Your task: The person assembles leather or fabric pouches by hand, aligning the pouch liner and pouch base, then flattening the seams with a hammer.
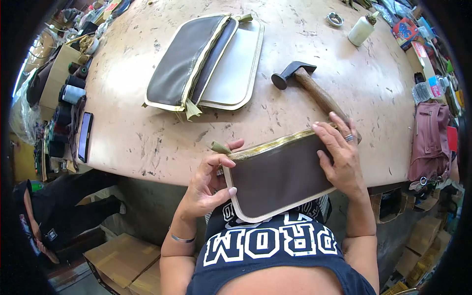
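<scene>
A dark brown bag panel (280,177) with cream edging and a gold zipper strip along its top lies tilted at the table's front edge. My left hand (211,184) pinches its left end, thumb on the face and some fingers behind; a short olive zipper tail sticks up there. Across the upper right corner rests my right hand (341,155), fingers spread over the zipper edge and the thumb on the dark face. Just beyond that hand is a hammer (319,91), its wooden handle partly hidden behind the fingers.
Similar zippered panels (189,59) are stacked farther back on the worktable (132,142). A white bottle (361,32) and a tape roll (334,19) stand at the back right. A phone (85,137) lies left, near thread spools (61,118); a mauve bag (427,140) sits right.
</scene>
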{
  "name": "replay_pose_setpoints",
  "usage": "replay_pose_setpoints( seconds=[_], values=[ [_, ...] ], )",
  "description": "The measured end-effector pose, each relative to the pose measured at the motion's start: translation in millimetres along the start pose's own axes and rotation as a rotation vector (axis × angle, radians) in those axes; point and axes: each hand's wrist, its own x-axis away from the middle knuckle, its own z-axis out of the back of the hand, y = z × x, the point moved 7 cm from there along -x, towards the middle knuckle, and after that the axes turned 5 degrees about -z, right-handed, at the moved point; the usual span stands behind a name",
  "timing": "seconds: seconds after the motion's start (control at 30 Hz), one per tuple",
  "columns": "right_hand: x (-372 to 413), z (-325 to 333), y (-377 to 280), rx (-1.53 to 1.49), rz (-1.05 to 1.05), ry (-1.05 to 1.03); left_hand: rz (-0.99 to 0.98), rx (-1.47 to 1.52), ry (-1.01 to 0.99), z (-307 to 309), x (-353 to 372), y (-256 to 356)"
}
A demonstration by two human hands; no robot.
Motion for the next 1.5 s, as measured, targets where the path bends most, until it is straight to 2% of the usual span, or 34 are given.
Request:
replay_pose_setpoints(
  seconds=[0.13,0.17,0.27,0.43,0.53,0.57,0.67,0.77,0.87,0.9,1.0,1.13,1.27,1.37,1.5],
  values=[
    [-3,-10,1,-0.029,0.0,0.095,-0.117,-0.012,0.102,9,-2,9],
    [-2,-10,1,-0.034,0.007,0.124,-0.083,-0.02,0.175,13,-2,9],
    [3,-9,6,-0.114,0.019,0.171,-0.052,-0.007,0.217,22,0,2],
    [6,-3,8,-0.249,0.043,0.261,-0.083,0.107,0.448,43,10,-3],
    [7,1,6,-0.256,0.068,0.271,-0.091,-0.078,0.367,51,11,-2],
    [6,1,6,-0.242,0.065,0.272,-0.065,-0.2,0.448,51,13,-1],
    [6,1,5,-0.219,0.061,0.272,-0.074,-0.526,0.479,50,14,7],
    [5,-1,3,-0.194,0.072,0.263,-0.195,-1.057,0.303,28,4,34],
    [4,-2,4,-0.178,0.071,0.251,-0.227,-1.166,0.196,24,6,31],
    [4,-2,4,-0.178,0.069,0.245,-0.181,-1.187,0.188,24,8,31],
    [4,-4,3,-0.141,0.064,0.224,0.024,-0.822,0.245,42,18,14],
    [2,9,-4,-0.071,0.103,0.243,0.099,0.133,0.181,30,12,5],
    [3,61,1,-0.022,0.044,0.474,-0.184,0.156,0.123,17,-19,45],
    [10,87,-5,0.058,0.084,0.584,-0.197,0.193,0.134,14,-42,50],
    [20,88,4,0.096,0.034,0.574,-0.16,0.219,0.164,36,-48,34]
  ],
)
